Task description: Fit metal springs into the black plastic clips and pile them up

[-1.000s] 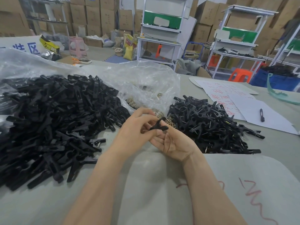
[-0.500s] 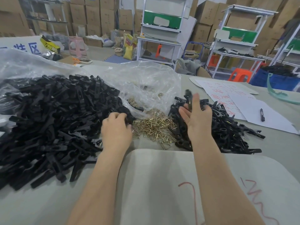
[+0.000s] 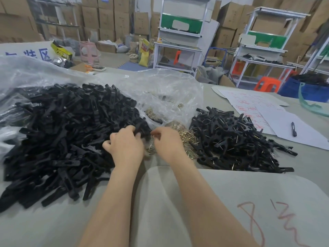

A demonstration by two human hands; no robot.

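Note:
A big heap of loose black plastic clips (image 3: 62, 132) covers the left of the table. Brass metal springs (image 3: 185, 134) spill from a clear plastic bag (image 3: 165, 97) in the middle. On the right lies a smaller pile of clips with springs fitted (image 3: 236, 139). My left hand (image 3: 124, 147) is at the big heap's right edge, its fingers curled round a black clip (image 3: 139, 133). Beside it, my right hand (image 3: 168, 142) hovers low over the springs with thumb and fingers pinched together at a spring; the spring itself is mostly hidden.
A grey mat (image 3: 222, 202) with red marks lies in front of me. White paper sheets (image 3: 277, 120) with a black pen (image 3: 293, 129) sit at the right. A second plastic bag (image 3: 26, 72) lies behind the big heap. Shelves and cardboard boxes stand beyond the table.
My right hand has come off the right pile, where it was open, and moved left down onto the springs. My left hand stayed at the big heap's edge, shifting slightly right.

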